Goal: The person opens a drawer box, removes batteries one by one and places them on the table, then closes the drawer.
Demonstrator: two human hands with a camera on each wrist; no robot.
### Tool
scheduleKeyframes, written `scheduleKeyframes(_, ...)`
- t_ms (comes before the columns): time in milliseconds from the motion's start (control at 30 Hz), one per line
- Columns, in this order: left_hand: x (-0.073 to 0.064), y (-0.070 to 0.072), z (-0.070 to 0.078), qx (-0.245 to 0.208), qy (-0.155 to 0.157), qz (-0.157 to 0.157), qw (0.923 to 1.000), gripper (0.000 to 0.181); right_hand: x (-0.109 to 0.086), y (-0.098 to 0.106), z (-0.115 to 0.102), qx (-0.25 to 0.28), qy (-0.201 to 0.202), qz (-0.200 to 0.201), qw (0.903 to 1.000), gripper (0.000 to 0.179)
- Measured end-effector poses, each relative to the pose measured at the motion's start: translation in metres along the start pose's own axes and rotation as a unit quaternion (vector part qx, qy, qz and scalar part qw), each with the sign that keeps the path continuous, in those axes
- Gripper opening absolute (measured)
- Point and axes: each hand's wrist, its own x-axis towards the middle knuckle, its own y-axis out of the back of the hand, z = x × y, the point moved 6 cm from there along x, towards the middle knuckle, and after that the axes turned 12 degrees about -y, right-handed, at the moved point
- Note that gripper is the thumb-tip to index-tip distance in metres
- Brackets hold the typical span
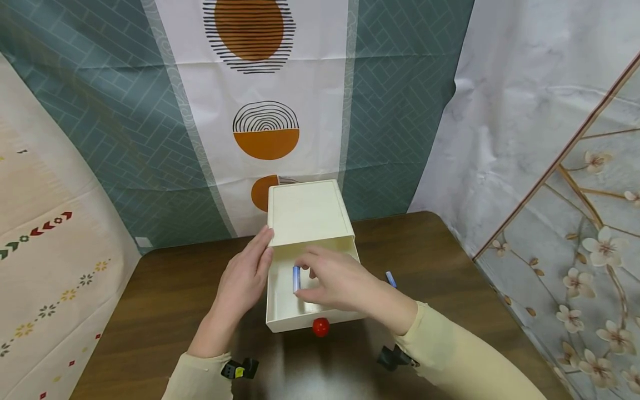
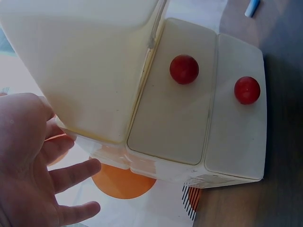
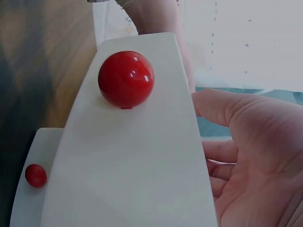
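A small white drawer cabinet (image 1: 310, 214) stands on the table, its top drawer (image 1: 280, 319) pulled out toward me. Over that drawer my right hand (image 1: 335, 280) pinches a small blue cylinder (image 1: 296, 279) by its ends, between thumb and fingertips. In the right wrist view the drawer front hides what the right hand (image 3: 265, 142) holds. My left hand (image 1: 247, 272) rests along the cabinet's left side with fingers extended. The left wrist view shows that hand (image 2: 38, 165) beside the open drawer, its fingers spread. A red round knob (image 1: 320, 326) sits on the drawer front.
A second blue cylinder (image 1: 391, 279) lies on the wooden table (image 1: 425, 250), right of the drawer. Two closed lower drawers carry red knobs, one on the middle drawer (image 2: 165, 113) and one on the bottom drawer (image 2: 234, 137). Patterned cloth (image 1: 400, 111) hangs behind the table.
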Motion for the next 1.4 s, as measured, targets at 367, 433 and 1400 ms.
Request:
scheduleKeyframes(367,0.0,0.0,0.0,0.0,-0.004,0.006,1.0,0.053,-0.009,0.019,0.016,0.015,-0.007,0.034,0.9993,0.042)
scheduleKeyframes(433,0.0,0.0,0.0,0.0,-0.006,0.007,1.0,0.052,-0.01,0.021,0.019,0.018,-0.007,0.038,0.9991,0.042)
scheduleKeyframes(1400,0.006,0.002,-0.008,-0.01,-0.008,-0.005,0.9999,0.052,-0.02,0.052,0.053,0.038,-0.056,0.073,0.9951,0.042)
